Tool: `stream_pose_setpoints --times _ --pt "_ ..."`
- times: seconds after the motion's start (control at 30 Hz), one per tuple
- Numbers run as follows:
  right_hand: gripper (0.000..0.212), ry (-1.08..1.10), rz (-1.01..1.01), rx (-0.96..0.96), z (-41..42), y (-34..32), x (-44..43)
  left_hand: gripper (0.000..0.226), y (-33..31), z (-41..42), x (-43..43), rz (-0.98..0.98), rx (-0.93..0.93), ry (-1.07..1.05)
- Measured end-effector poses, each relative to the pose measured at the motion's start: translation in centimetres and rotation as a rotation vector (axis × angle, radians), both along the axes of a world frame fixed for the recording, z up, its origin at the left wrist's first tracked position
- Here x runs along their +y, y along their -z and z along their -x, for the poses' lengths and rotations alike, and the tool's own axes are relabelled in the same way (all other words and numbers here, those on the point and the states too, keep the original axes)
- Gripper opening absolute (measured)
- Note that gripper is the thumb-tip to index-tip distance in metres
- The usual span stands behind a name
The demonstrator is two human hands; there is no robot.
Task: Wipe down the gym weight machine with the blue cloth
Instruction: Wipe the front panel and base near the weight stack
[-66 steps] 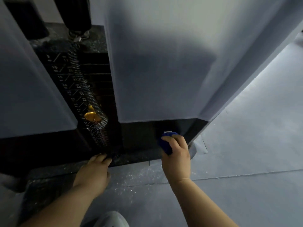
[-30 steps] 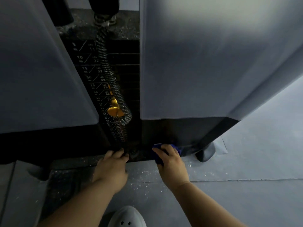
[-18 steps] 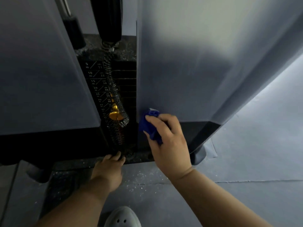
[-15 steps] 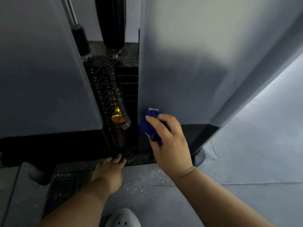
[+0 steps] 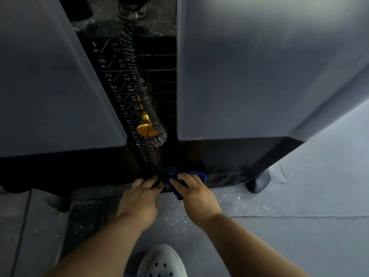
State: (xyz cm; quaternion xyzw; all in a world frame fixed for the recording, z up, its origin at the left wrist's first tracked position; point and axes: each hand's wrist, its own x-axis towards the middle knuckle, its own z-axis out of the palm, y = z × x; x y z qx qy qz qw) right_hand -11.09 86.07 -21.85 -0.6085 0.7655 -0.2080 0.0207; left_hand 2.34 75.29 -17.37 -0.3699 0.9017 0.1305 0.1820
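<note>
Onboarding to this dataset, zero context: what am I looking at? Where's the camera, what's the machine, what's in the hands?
There is one picture, taken by a wide-angle camera worn on a person's head, looking forward and down. There is no robot: those are the person's bare arms. The right hand grips a blue cloth and presses it against the black base of a gym weight machine. The left hand holds nothing; its fingers rest on the same base. Between two grey shroud panels sits the weight stack of numbered plates, with a yellow selector pin and a coiled cord. Below are the grey floor and the person's white perforated shoe.
</note>
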Motion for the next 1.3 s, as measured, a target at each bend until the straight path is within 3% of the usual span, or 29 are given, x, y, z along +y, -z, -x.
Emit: stream_pose_setpoints --times 0.2,0.3,0.37,0.43,0.53,0.63,0.7,0.77,0.87,0.93,0.97,1.03,1.1,1.2,1.3 --pt "0.063 0.034 -0.113 -0.186 -0.1 -2.4 0.2 0.064 -1.2 0.7 -0.1 0.054 -0.167 0.110" --pt "0.066 0.060 -0.161 -0.371 0.4 -6.7 0.5 0.047 -3.8 3.0 0.7 0.023 -0.210 0.090" --pt "0.065 0.099 -0.134 -0.502 0.4 -10.0 0.8 0.033 -6.6 3.9 1.0 -0.128 -0.064 -0.065" --pt "0.060 0.146 -0.025 -0.645 0.2 -13.5 1.0 0.018 -9.6 3.6 0.9 -0.370 0.202 -0.263" --pt "0.058 0.159 0.065 -0.850 -0.9 -18.4 1.1 0.026 -14.5 1.2 1.0 -0.866 0.675 -0.683" --pt "0.059 0.068 0.083 -1.030 -3.0 -22.3 1.0 0.037 -18.4 -2.0 1.3 -1.346 0.880 -0.884" --pt "0.060 -0.033 0.031 -1.047 -4.9 -24.3 1.2 0.039 -20.7 -4.3 1.5 -1.451 0.935 -0.888" --pt "0.059 -0.146 0.016 -1.026 -6.6 -26.0 1.2 0.035 -22.8 -6.3 1.6 -1.438 1.032 -0.889" --pt "0.059 -0.223 0.152 -0.845 -7.7 -27.6 0.4 0.029 -25.9 -8.2 1.1 -1.120 1.254 -0.819" --pt "0.061 -0.137 0.261 -0.695 -7.3 -28.1 -0.6 0.028 -27.7 -9.0 -0.5 -0.655 1.413 -0.684" --pt "0.061 -0.100 0.283 -0.579 -7.0 -28.2 -1.1 0.030 -28.3 -9.2 -1.6 -0.316 1.430 -0.552" --pt "0.061 -0.095 0.280 -0.325 -6.6 -28.1 -2.0 0.032 -28.0 -9.5 -4.0 0.358 1.287 -0.138" --pt "0.063 -0.125 0.291 -0.110 -6.3 -27.5 -3.0 0.034 -25.5 -9.3 -6.6 0.784 1.022 0.332" --pt "0.066 -0.175 0.362 0.144 -5.3 -26.3 -3.9 0.030 -19.5 -8.7 -9.0 0.941 0.701 0.754" --pt "0.068 -0.195 0.324 0.234 -3.8 -25.5 -4.2 0.028 -13.5 -9.4 -9.1 0.893 0.553 0.849"
